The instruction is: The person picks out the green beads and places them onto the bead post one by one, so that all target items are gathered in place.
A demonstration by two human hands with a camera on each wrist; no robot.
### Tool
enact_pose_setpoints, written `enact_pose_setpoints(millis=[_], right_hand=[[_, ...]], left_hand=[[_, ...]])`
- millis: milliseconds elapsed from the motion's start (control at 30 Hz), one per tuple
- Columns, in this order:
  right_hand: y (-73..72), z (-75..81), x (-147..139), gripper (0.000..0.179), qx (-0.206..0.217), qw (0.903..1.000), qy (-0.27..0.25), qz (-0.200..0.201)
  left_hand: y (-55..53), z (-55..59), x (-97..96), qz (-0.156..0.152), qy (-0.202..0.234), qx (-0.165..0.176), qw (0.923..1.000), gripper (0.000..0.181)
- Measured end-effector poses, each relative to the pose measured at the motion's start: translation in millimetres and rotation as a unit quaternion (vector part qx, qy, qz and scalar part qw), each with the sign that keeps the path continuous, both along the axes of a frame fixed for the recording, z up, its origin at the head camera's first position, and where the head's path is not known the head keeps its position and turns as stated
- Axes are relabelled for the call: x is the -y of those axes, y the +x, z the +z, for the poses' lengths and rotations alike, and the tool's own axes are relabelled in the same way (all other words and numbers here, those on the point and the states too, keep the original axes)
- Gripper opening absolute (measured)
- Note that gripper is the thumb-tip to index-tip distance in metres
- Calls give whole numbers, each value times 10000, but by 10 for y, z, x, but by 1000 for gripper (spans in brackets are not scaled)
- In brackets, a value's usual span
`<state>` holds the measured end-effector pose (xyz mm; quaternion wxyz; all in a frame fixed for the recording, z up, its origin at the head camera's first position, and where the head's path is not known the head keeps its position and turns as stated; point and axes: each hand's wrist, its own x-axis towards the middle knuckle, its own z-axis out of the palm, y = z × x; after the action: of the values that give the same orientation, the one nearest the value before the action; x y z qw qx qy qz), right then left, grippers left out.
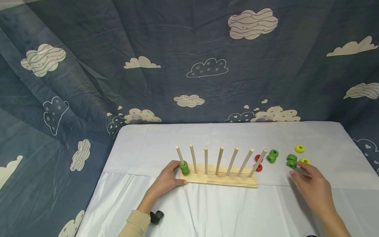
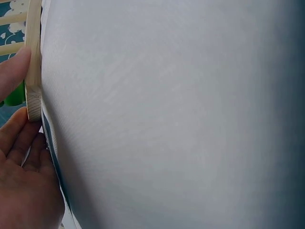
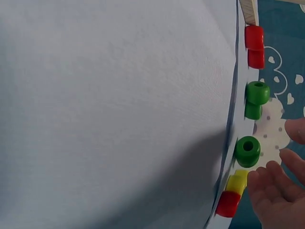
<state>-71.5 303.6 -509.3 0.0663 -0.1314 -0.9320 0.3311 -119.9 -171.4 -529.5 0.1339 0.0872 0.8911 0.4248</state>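
My left hand (image 1: pixel 165 179) holds the left end of a wooden peg board (image 1: pixel 231 181), thumb along the front edge and fingers at its end. Several green rings (image 1: pixel 184 169) are stacked on the leftmost of its upright pegs; the other pegs are bare. On the right, my right hand (image 1: pixel 316 189) reaches toward a pair of green beads (image 1: pixel 291 163), thumb and fingers spread apart. In the right wrist view its fingertips (image 3: pixel 257 179) are close beside a green bead (image 3: pixel 248 151), with nothing between thumb and fingers.
Two red beads (image 1: pixel 259 168) and another green pair (image 1: pixel 271 158) lie by the board's right end. Yellow beads (image 1: pixel 299 149) lie past the right hand; a red bead (image 3: pixel 228 204) shows near them in the right wrist view. A dark cloud-printed cloth (image 1: pixel 177 82) hangs behind the table.
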Motion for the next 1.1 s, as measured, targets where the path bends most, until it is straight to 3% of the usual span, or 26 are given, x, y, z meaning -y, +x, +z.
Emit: enact_pose_setpoints(millis=[300, 667, 1100], right_hand=[[-115, 6, -20, 48, 36, 9989, 92, 456], [-234, -36, -42, 46, -128, 9973, 231, 680], [-328, -81, 28, 43, 648, 9954, 206, 680]], left_hand=[[8, -6, 0, -28, 55, -22, 10000, 68], [5, -13, 10, -25, 37, -18, 10000, 68], [4, -13, 13, -28, 81, -27, 10000, 67]])
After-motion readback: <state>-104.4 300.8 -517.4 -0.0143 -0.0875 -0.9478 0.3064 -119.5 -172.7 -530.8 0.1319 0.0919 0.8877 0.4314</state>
